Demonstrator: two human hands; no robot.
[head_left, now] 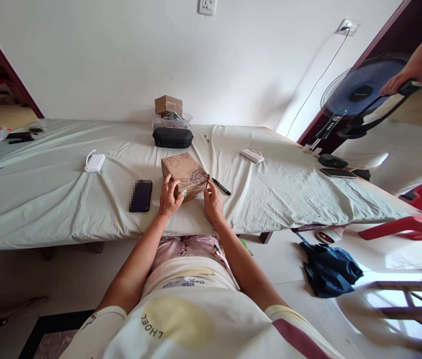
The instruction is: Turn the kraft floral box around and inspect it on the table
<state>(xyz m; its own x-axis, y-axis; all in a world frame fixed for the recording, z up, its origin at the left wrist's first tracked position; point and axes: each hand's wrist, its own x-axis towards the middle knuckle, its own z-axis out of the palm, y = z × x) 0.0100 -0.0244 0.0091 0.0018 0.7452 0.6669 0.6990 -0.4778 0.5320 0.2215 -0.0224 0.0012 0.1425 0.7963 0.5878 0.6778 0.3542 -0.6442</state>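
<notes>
Between my hands a small cardboard box with dark scribbled line drawings on it sits on the cloth-covered table. My left hand has its bent fingers against the box's near left side. At the near right corner, the fingertips of my right hand press on the box edge. A black pen lies just to the right of the box, close to my right fingers. Left of my left hand is a dark phone, lying flat with part of it blurred out. The box's underside is hidden.
Behind the box lie a black case and a plastic tub with another carton on it. White power banks flank the work area. At right are a fan, another person's hand and a red chair.
</notes>
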